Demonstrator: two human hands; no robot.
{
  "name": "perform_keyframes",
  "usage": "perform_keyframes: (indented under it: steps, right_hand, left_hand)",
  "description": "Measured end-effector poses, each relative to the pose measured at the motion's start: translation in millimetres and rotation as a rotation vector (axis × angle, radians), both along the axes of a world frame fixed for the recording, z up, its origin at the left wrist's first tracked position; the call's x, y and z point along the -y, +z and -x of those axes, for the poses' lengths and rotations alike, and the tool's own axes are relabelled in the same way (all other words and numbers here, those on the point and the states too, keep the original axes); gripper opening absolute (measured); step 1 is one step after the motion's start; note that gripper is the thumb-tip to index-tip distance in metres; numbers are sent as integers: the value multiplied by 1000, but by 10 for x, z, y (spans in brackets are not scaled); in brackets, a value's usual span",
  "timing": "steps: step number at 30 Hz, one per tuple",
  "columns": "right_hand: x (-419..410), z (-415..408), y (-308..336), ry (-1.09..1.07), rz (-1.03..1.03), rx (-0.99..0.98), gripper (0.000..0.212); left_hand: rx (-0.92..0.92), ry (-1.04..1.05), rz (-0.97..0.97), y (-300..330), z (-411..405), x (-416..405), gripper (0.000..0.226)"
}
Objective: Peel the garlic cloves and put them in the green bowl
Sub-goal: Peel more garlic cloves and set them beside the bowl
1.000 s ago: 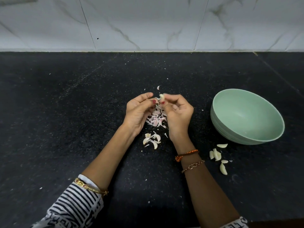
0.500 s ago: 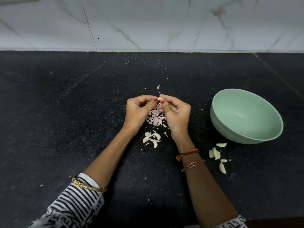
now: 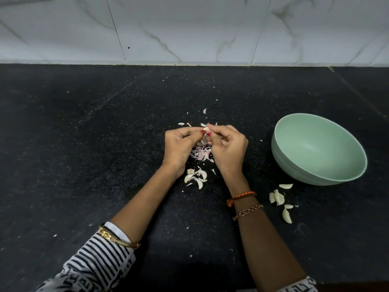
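I see my left hand (image 3: 179,147) and right hand (image 3: 228,147) both pinching one garlic clove (image 3: 206,129) above the counter (image 3: 84,165), the green bowl (image 3: 319,149) at three o'clock; small, light, slippery, I'd grip its ends.

Black table (image 3: 84,144): the left half of the frame and the band along the wall (image 3: 189,28) at the top lie open, carrying only tiny flecks. Centre: both hands, left hand (image 3: 179,148) and right hand (image 3: 228,149), meet over a litter of skins (image 3: 201,153), with unpeeled cloves (image 3: 196,177) just below; the forearms run down to the lower edge, leaving a wedge of bare table between them. Right: the bowl (image 3: 345,175) stands apart from the right hand, a clear lane between. Peeled cloves (image 3: 280,198) lie just below the bowl, beside the right wrist.
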State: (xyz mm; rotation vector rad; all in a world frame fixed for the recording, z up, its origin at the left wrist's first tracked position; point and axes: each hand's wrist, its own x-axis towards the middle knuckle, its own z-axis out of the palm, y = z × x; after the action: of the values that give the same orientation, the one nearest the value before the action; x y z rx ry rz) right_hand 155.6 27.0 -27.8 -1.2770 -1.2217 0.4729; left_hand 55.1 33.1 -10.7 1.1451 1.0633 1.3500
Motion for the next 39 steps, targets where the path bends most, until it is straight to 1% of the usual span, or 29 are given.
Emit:
perform_keyframes:
  steps: [2, 4, 6, 10, 13, 15, 17, 19, 21, 23, 24, 27, 28, 30, 32, 34, 35, 36, 37, 39]
  right_hand:
    - [11, 3, 8, -15, -48, 51, 20]
    - [17, 13, 15, -24, -66, 50, 19]
    - [6, 16, 2, -17, -57, 23, 19]
    - [-4, 26, 11, 21, 15, -93, 19]
    - [34, 43, 48, 32, -17, -110, 19]
    - [39, 50, 59, 34, -68, -85, 17]
    - [44, 54, 59, 37, -78, -109, 19]
    - [51, 54, 85, 70, -44, -194, 22]
    - [49, 48, 122, 115, 5, -279, 23]
    - [56, 60, 166, 153, 66, -381, 23]
    - [57, 62, 182, 169, 98, -457, 22]
    - [52, 24, 219, 180, 183, -770, 21]
    - [49, -4, 227, 175, 202, -810, 20]
    - [45, -45, 236, 186, 229, -784, 18]
    - [55, -44, 248, 214, 246, -717, 16]
    - [63, -25, 243, 211, 252, -626, 16]
    - [65, -18, 236, 199, 250, -586, 17]
    - [65, -11, 227, 189, 245, -558, 17]
    - [65, -8, 218, 183, 242, -539, 17]
    - [60, -5, 206, 174, 239, -506, 16]
  left_hand:
    - [44, -2, 52, 10, -22, 2, 20]
    - [68, -9, 71, 20, -27, -2, 18]
    - [91, -18, 85, 13, -14, -20, 15]
    - [94, -15, 101, -18, 15, -52, 11]
    - [122, -30, 131, 0, 11, -50, 22]
    - [178, -64, 179, 22, -6, -46, 32]
    - [215, -109, 200, 31, -1, -53, 38]
    - [204, -140, 180, 47, 16, -56, 32]
    - [181, -119, 164, 38, 16, -49, 21]
    - [178, -82, 162, 29, -11, -31, 16]
    - [190, -60, 165, 25, -26, -27, 16]
    - [218, 16, 165, 39, 3, -47, 25]
    - [193, 16, 132, 30, 29, -59, 28]
    - [102, -20, 51, 22, 61, -61, 32]
    - [-12, -1, -12, 0, 59, -50, 33]
    - [-91, 23, -75, -7, 41, -40, 20]
    - [-81, 12, -92, -1, 34, -32, 10]
    - [-52, 0, -99, -1, 33, -31, 10]
    - [-25, -5, -106, -11, 41, -40, 16]
    - [-17, 11, -146, -30, 51, -54, 21]
